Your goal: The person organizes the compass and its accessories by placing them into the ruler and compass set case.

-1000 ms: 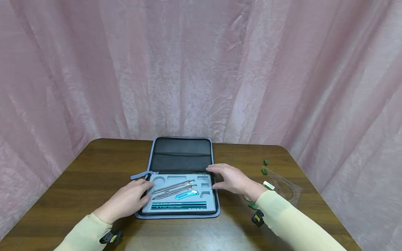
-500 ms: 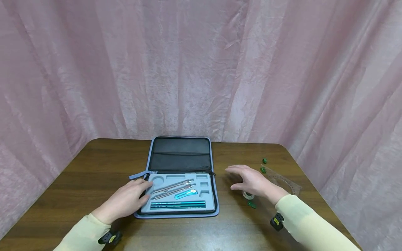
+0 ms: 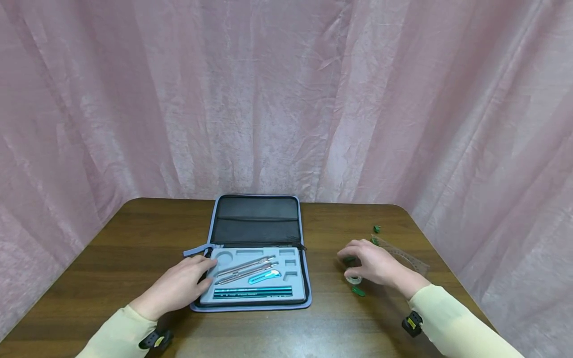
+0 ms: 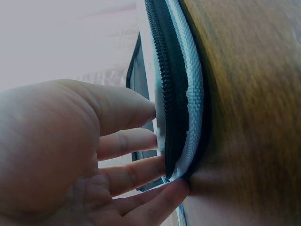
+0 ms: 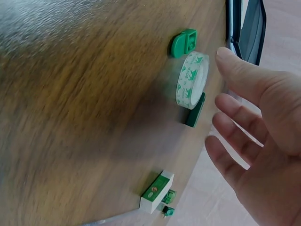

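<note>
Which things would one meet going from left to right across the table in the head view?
Left hand, open case, tape roll, clear ruler. The right hand overlaps the last two, so is left out.

Three views over one worktop (image 3: 152, 238)

Head: high, farthest back, facing forward and down. Left wrist: close, turned sideways, looking along the zip (image 4: 163, 77) of the case (image 3: 257, 209). Right wrist: close, also sideways, facing the tape roll (image 5: 187, 82). Case shows in all three; tape roll in head and right wrist.

The desk (image 3: 250, 333) is wood-grained brown, the case (image 3: 256, 232) black with blue edging (image 3: 250, 308), the tape (image 5: 187, 77) green-printed, the curtain (image 3: 277, 99) pale pink.
</note>
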A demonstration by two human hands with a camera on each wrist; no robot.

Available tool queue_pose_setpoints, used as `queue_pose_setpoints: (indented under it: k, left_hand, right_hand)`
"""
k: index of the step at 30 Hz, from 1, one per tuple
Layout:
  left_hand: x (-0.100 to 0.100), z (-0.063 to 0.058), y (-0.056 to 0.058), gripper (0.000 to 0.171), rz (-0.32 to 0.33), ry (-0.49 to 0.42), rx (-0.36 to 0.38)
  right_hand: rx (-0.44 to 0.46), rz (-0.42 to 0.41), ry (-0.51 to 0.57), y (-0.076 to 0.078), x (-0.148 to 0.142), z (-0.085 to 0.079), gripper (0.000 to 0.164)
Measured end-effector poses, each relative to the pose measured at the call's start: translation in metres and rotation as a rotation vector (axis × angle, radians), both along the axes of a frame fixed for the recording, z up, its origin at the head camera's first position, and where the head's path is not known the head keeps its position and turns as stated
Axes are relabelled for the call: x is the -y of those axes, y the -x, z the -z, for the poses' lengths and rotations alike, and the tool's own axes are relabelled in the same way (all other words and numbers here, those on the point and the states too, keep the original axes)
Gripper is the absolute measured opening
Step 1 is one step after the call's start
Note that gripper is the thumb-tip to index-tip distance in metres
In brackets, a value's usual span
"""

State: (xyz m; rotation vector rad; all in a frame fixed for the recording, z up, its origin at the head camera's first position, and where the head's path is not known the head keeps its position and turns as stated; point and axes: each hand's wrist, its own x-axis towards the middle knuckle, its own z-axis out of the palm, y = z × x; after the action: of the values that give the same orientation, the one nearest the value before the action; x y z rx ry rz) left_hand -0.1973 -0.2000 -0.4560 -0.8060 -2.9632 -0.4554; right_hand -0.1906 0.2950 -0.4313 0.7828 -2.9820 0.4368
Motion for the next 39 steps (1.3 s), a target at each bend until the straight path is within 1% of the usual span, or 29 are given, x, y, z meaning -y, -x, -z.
queue_pose_setpoints:
  k: [3,9,16,31,39]
  left_hand:
    - [0.0003,-0.0001,0.0001,0.041,-0.002,0.001,0.002]
    - [0.0015,0.0002,0.0016,0.04,0.014,0.003,-0.023]
    - [0.0017,0.0011,0.001,0.039,0.012,0.003,-0.024]
    - [0.0008,0.0016,0.0011,0.04,0.005,0.001,-0.016]
    - [0.0007,0.0014,0.0017,0.04,0.006,-0.001,-0.018]
  right_hand:
    - [0.028,0.0,-0.009,-0.0023,-0.0022,-0.0012,0.04]
    - [0.079,-0.011,-0.017,-0.006,-0.004,-0.0019,0.032]
    - [0.101,-0.041,-0.012,-0.0078,-0.0055,-0.0005,0.028]
    - [0.144,-0.012,0.006,-0.0101,-0.0051,0.0003,0.026]
    - [0.153,-0.019,0.027,-0.0093,-0.0052,0.001,0.025]
